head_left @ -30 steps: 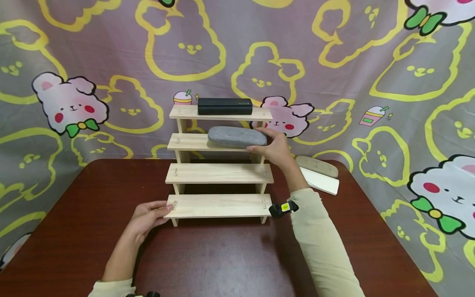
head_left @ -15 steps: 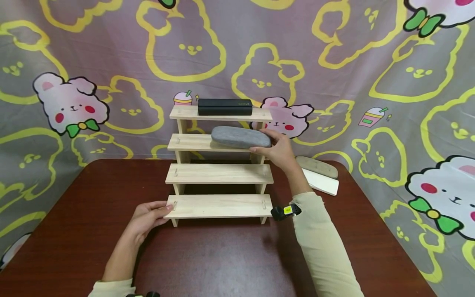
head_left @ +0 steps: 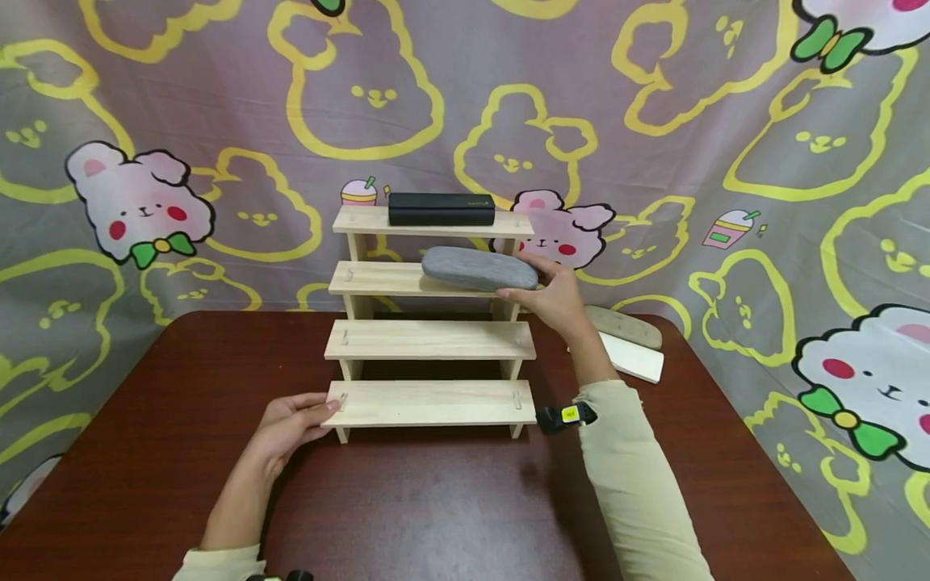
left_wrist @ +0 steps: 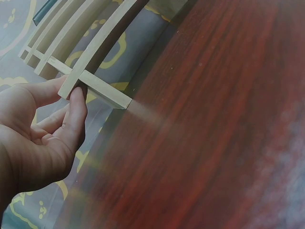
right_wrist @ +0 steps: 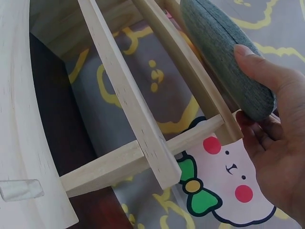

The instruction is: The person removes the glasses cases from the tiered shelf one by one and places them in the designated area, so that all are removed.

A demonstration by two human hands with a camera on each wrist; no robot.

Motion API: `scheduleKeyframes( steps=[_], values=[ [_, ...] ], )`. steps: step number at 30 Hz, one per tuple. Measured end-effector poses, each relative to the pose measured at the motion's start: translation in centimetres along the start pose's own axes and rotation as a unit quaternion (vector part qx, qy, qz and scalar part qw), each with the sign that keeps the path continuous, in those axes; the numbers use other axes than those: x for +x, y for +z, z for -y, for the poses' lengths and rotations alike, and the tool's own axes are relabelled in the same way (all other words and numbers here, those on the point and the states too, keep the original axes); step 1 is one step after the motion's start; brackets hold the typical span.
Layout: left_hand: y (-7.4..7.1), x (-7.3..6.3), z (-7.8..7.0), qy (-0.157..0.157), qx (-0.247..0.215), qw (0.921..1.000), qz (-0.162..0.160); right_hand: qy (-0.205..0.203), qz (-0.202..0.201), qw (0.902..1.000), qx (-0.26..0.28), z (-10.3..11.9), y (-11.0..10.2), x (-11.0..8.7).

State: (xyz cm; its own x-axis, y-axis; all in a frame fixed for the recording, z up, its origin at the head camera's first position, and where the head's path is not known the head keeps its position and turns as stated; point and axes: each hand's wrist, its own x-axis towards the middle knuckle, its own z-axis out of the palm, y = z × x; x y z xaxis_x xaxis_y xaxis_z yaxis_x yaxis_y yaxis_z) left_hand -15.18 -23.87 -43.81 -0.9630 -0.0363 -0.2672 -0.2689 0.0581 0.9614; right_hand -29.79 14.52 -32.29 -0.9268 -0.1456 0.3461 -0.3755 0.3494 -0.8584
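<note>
A grey, fabric-like glasses case (head_left: 475,268) lies along the second shelf from the top of a stepped wooden rack (head_left: 429,339). My right hand (head_left: 550,297) grips its right end, thumb on the near side and fingers behind. In the right wrist view the thumb presses the case (right_wrist: 224,57) near its lower end, just over the shelf's end. My left hand (head_left: 291,426) pinches the left end of the lowest shelf, thumb on top. The left wrist view shows that hand (left_wrist: 45,129) with thumb and fingers at the shelf's corner (left_wrist: 71,86).
A long black box (head_left: 441,210) stands on the top shelf. To the right of the rack, a tan case (head_left: 626,326) and a white case (head_left: 634,357) lie on the dark red table (head_left: 436,508). A patterned curtain (head_left: 240,97) hangs close behind.
My right hand has shifted the grey glasses case a little to the right along its shelf. The left hand stays at the lowest shelf's left end.
</note>
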Motion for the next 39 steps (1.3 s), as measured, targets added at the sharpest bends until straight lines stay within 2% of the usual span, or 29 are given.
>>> scheduleKeyframes(
  steps=[20,39],
  values=[
    [0.0,-0.1,0.1,0.001,-0.002,1.0000,-0.001,-0.006,0.000,0.9992,0.038,-0.1,-1.0,-0.7],
    [0.3,-0.3,-0.3,-0.002,-0.001,1.0000,-0.005,0.009,-0.034,0.9993,-0.011,-0.9,-2.3,-1.5]
  ],
)
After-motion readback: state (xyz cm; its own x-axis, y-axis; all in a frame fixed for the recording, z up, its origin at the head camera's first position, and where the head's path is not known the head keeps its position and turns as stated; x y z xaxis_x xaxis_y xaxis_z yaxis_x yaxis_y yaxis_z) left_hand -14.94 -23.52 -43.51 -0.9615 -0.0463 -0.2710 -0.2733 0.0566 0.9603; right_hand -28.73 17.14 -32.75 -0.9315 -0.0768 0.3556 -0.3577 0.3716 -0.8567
